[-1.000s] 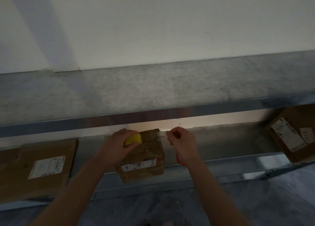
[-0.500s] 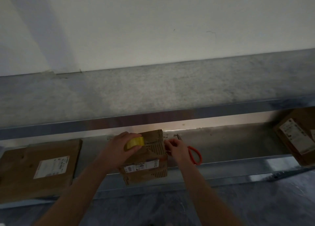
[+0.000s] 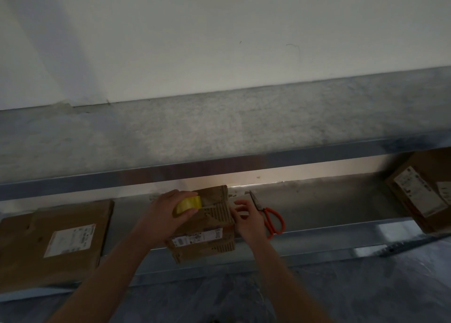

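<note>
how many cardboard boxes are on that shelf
3: a flat box at the left, a small box in the middle, and a labelled box at the right, partly cut off. More may be out of frame.

One view was recorded, from a wide-angle camera worn on the person's head. It faced forward and down, over both forearms, onto a metal shelf (image 3: 329, 200) set against a pale wall (image 3: 219, 42). The left hand (image 3: 161, 215) and right hand (image 3: 249, 221) lay just below frame centre, at arm's reach from the lens. The wall filled the upper third. The shelf crossed the full width, sloping up to the right. The floor (image 3: 366, 286) showed along the bottom edge.
</note>
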Motion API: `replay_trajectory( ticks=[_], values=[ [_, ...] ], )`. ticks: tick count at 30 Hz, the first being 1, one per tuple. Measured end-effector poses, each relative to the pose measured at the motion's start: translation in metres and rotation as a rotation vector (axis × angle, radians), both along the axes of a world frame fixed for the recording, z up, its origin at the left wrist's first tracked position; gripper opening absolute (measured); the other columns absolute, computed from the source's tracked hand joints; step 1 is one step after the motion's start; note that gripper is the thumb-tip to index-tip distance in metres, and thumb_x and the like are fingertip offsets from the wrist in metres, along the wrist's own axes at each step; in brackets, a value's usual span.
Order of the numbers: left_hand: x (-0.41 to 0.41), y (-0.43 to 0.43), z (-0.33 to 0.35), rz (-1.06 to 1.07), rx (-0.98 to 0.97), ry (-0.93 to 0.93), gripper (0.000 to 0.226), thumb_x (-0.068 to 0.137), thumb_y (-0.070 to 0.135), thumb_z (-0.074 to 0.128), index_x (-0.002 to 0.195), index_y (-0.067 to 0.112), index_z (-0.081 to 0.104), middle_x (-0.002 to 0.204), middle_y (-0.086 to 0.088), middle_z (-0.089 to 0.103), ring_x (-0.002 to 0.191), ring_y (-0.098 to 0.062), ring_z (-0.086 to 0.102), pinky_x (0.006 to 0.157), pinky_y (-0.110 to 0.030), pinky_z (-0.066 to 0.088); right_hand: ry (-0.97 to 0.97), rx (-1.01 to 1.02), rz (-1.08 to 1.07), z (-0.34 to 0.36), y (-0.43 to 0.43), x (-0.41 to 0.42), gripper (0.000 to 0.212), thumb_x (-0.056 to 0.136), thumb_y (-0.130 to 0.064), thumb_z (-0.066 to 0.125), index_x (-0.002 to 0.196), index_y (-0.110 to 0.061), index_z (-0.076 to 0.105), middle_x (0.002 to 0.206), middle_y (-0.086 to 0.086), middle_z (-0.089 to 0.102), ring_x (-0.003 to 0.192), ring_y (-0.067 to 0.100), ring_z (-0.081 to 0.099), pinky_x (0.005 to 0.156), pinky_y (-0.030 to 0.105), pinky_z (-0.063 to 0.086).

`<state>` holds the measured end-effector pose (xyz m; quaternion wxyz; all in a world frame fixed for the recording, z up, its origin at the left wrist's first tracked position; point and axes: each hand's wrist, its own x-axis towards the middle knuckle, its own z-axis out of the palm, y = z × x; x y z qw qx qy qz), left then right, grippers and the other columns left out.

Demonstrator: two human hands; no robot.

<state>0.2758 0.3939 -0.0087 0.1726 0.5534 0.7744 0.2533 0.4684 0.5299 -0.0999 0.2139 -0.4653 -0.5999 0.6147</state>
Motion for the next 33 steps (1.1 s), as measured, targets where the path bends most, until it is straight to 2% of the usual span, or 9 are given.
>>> replay_trajectory(
  ticks=[3,5,7,12,16,21,23,26,33],
  values=[
    [0.002,0.000,0.001,-0.003,0.005,0.002,0.039,0.079,0.072,0.046,0.116,0.061,0.047,0.102,0.022,0.057,0.094,0.003,0.054,0.080,-0.029,0.050,-0.035,0.014,-0.028,0.002,-0.001,0.017,0.036,0.089,-0.035,0.070,0.120,-0.037,0.053,0.116,-0.011,0.061,0.098,0.003,0.062,0.070,0.014,0.052],
    [0.003,0.000,0.002,-0.006,0.014,-0.002,0.038,0.079,0.072,0.048,0.115,0.061,0.046,0.101,0.022,0.057,0.093,0.004,0.054,0.079,-0.027,0.049,0.051,0.082,0.036,0.006,-0.007,0.028,0.051,0.088,-0.054,0.062,0.135,-0.042,0.045,0.135,-0.016,0.050,0.116,0.000,0.053,0.090,0.022,0.050],
    [0.004,0.001,0.006,-0.008,0.013,-0.001,0.038,0.080,0.070,0.051,0.116,0.058,0.047,0.102,0.020,0.057,0.093,0.004,0.053,0.078,-0.027,0.047,0.064,0.138,0.223,0.016,-0.015,0.028,0.076,0.078,-0.077,0.054,0.145,-0.051,0.028,0.137,-0.027,0.042,0.118,-0.007,0.049,0.091,0.021,0.049],
    [0.009,-0.002,0.016,-0.023,-0.012,-0.028,0.048,0.080,0.052,0.066,0.124,0.036,0.056,0.107,0.008,0.061,0.095,-0.003,0.055,0.084,-0.028,0.047,-0.022,0.257,0.336,0.025,-0.030,0.001,0.072,0.096,-0.043,0.055,0.155,-0.039,0.013,0.126,-0.015,0.057,0.106,0.001,0.062,0.095,0.030,0.055],
    [0.002,-0.007,0.035,-0.039,0.053,-0.079,0.056,0.066,0.034,0.085,0.110,0.045,0.054,0.102,0.024,0.057,0.098,0.009,0.052,0.077,-0.004,0.039,-0.053,0.347,0.337,0.024,-0.033,0.002,0.073,0.098,-0.043,0.052,0.156,-0.038,0.008,0.132,-0.014,0.049,0.109,-0.009,0.055,0.096,0.019,0.050],
    [-0.011,-0.022,0.034,-0.095,-0.050,0.060,0.046,0.074,0.030,0.081,0.115,0.024,0.060,0.107,0.011,0.062,0.096,-0.007,0.054,0.083,-0.024,0.044,-0.128,0.390,0.394,0.029,-0.021,0.001,0.075,0.095,-0.042,0.057,0.156,-0.032,0.014,0.151,-0.001,0.035,0.127,0.015,0.049,0.103,0.038,0.050],
    [-0.013,-0.027,0.031,-0.051,0.010,0.079,0.034,0.082,0.022,0.074,0.114,0.018,0.062,0.105,0.005,0.063,0.097,-0.016,0.054,0.080,-0.020,0.039,-0.145,0.422,0.422,0.029,-0.018,0.002,0.075,0.095,-0.042,0.058,0.156,-0.031,0.016,0.152,0.000,0.036,0.130,0.016,0.048,0.104,0.039,0.049],
    [-0.010,-0.028,0.033,0.024,0.099,0.006,0.036,0.084,0.022,0.073,0.119,0.020,0.063,0.108,0.011,0.058,0.101,-0.010,0.052,0.082,-0.005,0.032,-0.189,0.449,0.421,0.030,-0.018,0.001,0.074,0.095,-0.042,0.057,0.156,-0.030,0.017,0.153,-0.001,0.036,0.133,0.016,0.045,0.107,0.039,0.046],
    [-0.020,-0.037,0.058,0.055,0.066,0.049,0.044,0.079,0.033,0.077,0.119,0.023,0.064,0.115,0.008,0.062,0.101,-0.007,0.054,0.079,-0.010,0.036,-0.183,0.397,0.395,0.034,-0.025,-0.001,0.073,0.096,-0.043,0.055,0.156,-0.032,0.015,0.147,0.002,0.047,0.126,0.020,0.055,0.101,0.044,0.051]
  ],
)
